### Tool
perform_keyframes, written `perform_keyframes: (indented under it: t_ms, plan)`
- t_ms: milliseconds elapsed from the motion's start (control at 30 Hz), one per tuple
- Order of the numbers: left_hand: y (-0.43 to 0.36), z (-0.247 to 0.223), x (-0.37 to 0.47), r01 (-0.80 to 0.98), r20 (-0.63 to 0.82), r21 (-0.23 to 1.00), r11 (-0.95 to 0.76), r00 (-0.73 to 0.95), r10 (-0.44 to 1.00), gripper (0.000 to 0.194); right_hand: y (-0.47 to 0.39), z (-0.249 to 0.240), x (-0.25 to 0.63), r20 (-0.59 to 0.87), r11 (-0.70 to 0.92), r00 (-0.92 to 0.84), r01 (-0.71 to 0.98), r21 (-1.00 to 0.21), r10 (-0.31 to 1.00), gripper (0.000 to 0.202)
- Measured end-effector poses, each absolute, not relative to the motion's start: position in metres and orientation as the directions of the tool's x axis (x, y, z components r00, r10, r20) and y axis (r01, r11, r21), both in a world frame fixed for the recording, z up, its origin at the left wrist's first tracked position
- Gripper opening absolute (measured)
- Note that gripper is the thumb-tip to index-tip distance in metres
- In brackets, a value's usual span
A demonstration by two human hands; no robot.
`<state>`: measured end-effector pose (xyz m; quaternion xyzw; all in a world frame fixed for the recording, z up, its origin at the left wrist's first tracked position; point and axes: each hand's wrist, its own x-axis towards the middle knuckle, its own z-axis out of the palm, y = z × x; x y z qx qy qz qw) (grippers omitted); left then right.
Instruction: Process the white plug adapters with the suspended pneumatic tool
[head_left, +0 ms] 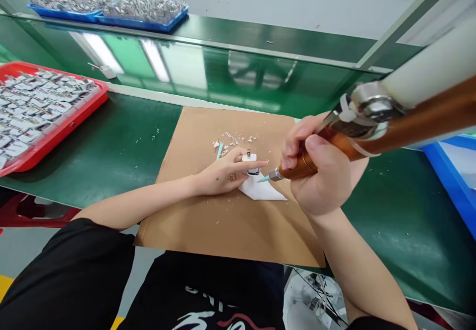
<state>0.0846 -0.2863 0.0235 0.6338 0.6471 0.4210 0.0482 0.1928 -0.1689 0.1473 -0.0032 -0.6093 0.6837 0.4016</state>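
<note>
Between the fingers of my left hand (pixel 223 173) is a small white plug adapter (pixel 249 158) with metal prongs pointing up and away. My right hand (pixel 327 171) is wrapped round an orange-brown hand tool (pixel 401 129) with a metal lever and clamp near the grip. Its pale blue pointed tip (pixel 264 178) sits just to the right of the adapter; I cannot tell whether they touch. Under the adapter lies a folded white paper (pixel 266 191) on a brown cardboard sheet (pixel 208 221). White shavings (pixel 234 139) and a pale blue strip (pixel 219 150) lie beyond my left hand.
At the left stands a red tray (pixel 89 102) full of white plug pieces. Blue trays (pixel 145 24) heaped with metal parts rest on the back shelf. A single white piece (pixel 107 72) lies near the back ledge. A blue bin (pixel 449 186) is at the right edge.
</note>
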Motion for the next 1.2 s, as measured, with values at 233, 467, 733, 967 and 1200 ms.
perform_keyframes:
  t_ms: [233, 467, 733, 967, 1200]
  plan:
    - [-0.289, 0.027, 0.090, 0.743, 0.393, 0.655, -0.138, -0.179, 0.902, 0.045, -0.168, 0.146, 0.191, 0.481, 0.079, -0.651, -0.545, -0.835, 0.587, 0.018]
    - [-0.287, 0.025, 0.093, 0.702, 0.486, 0.683, -0.199, -0.234, 0.842, 0.026, -0.171, 0.148, 0.192, 0.431, 0.088, -0.664, -0.485, -0.870, 0.611, 0.022]
    - [-0.285, 0.021, 0.096, 0.775, 0.573, 0.598, -0.206, -0.233, 0.786, 0.025, -0.173, 0.149, 0.193, 0.457, 0.120, -0.670, -0.485, -0.866, 0.585, 0.022]
    - [-0.285, 0.024, 0.102, 0.773, 0.559, 0.607, -0.185, -0.250, 0.790, 0.027, -0.173, 0.150, 0.192, 0.490, 0.070, -0.668, -0.551, -0.832, 0.560, 0.012]
    - [-0.284, 0.025, 0.105, 0.769, 0.639, 0.592, -0.243, -0.264, 0.723, 0.029, -0.175, 0.153, 0.191, 0.473, 0.090, -0.671, -0.521, -0.849, 0.571, 0.019]
